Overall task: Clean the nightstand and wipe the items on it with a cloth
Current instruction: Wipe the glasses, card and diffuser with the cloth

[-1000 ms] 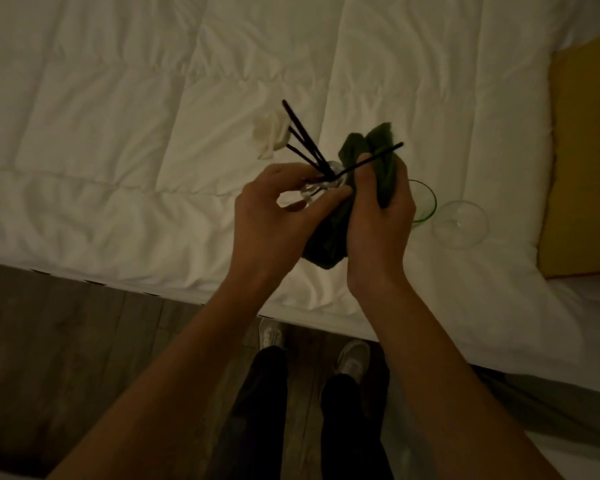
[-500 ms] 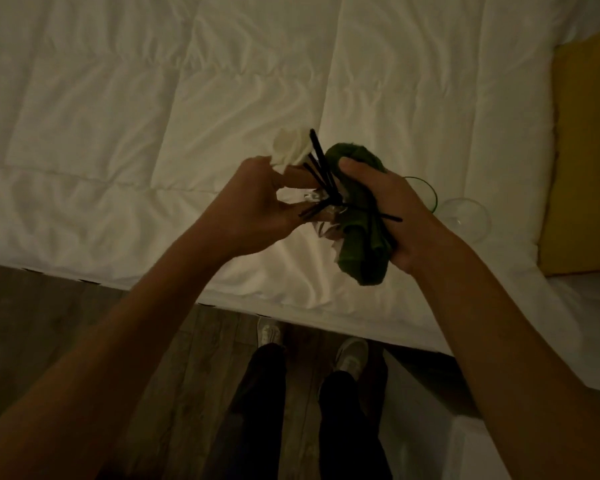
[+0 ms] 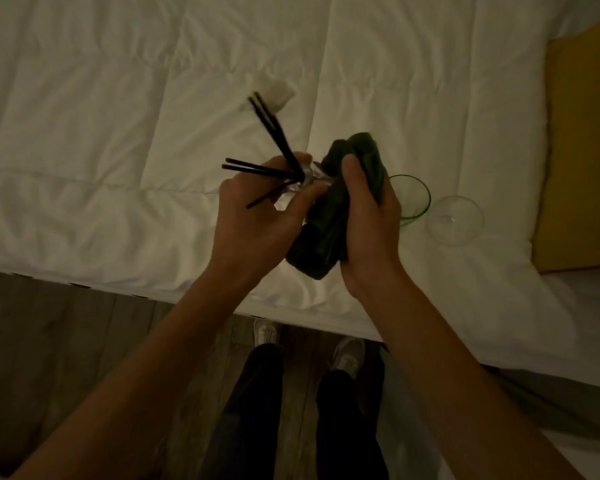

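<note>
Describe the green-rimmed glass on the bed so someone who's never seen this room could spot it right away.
Start at the white duvet and go right toward the mustard-yellow pillow. Between the person's right hand, which holds a dark green cloth, and the pillow lie two glasses. The green-rimmed glass is the one nearer the hand, partly hidden behind it; its neighbour, the clear glass, has no colour.

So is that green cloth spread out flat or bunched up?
Bunched up. The green cloth is crumpled into a thick wad gripped in the right hand, pressed against the small glass diffuser bottle the left hand holds.
</note>
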Demonstrator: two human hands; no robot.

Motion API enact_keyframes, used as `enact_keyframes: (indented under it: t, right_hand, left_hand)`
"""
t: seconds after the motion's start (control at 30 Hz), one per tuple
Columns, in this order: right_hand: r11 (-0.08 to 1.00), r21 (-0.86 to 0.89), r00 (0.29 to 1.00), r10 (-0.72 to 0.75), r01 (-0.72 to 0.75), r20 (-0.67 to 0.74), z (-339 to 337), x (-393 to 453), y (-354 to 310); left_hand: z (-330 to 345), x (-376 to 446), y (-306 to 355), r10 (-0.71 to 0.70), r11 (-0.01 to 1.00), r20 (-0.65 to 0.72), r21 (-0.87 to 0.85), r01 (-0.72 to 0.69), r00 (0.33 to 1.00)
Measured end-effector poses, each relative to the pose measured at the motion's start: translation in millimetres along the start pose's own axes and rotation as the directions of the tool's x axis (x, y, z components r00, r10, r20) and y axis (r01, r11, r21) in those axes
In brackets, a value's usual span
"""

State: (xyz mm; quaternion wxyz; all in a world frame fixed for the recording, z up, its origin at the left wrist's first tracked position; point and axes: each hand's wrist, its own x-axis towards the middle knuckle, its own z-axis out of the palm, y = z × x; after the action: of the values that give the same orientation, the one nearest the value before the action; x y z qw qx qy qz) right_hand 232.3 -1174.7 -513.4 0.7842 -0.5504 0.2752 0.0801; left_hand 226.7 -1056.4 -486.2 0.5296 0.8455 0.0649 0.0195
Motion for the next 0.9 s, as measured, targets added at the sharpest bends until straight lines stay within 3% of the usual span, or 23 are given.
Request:
enact_keyframes:
  t: [0.13, 0.23, 0.33, 0.47, 0.63, 0.9]
  right_hand:
    - [0.973, -0.177, 0.976, 0.173, -0.148, 0.134, -11.6, 14.4, -10.6]
    - [0.932, -0.223, 0.908, 0.338, -0.286, 0.249, -17.5, 24.0, -19.9]
    - [0.901, -0.020, 0.814, 0.400, -0.433, 0.420, -18.3, 26.9, -25.5]
    - [0.817, 0.194, 0.767, 0.388, -0.542, 0.511, -10.6, 26.9, -25.2]
    - [0.796, 0.270, 0.809, 0.407, -0.542, 0.424, 0.6, 21.6, -12.6]
    - [0.940, -0.043, 0.924, 0.342, -0.340, 0.173, 1.5, 20.6, 4.9]
  left_hand:
    - [-11.7, 3.1, -7.8, 0.130, 0.985, 0.214, 0.082, -0.151, 0.968]
    - [-17.6, 0.0, -12.0, 0.124, 0.990, 0.297, 0.029, -0.139, 0.947]
    - [-14.9, -6.0, -10.8, 0.095, 0.987, 0.266, -0.149, -0.056, 0.959]
    - [-5.3, -6.1, -8.1, 0.022, 0.955, 0.089, -0.295, 0.005, 0.996]
    - [4.3, 0.9, -9.4, -0.099, 0.946, -0.063, -0.316, 0.074, 0.993]
    - [6.3, 3.6, -11.8, -0.243, 0.913, -0.154, -0.369, 0.173, 0.958]
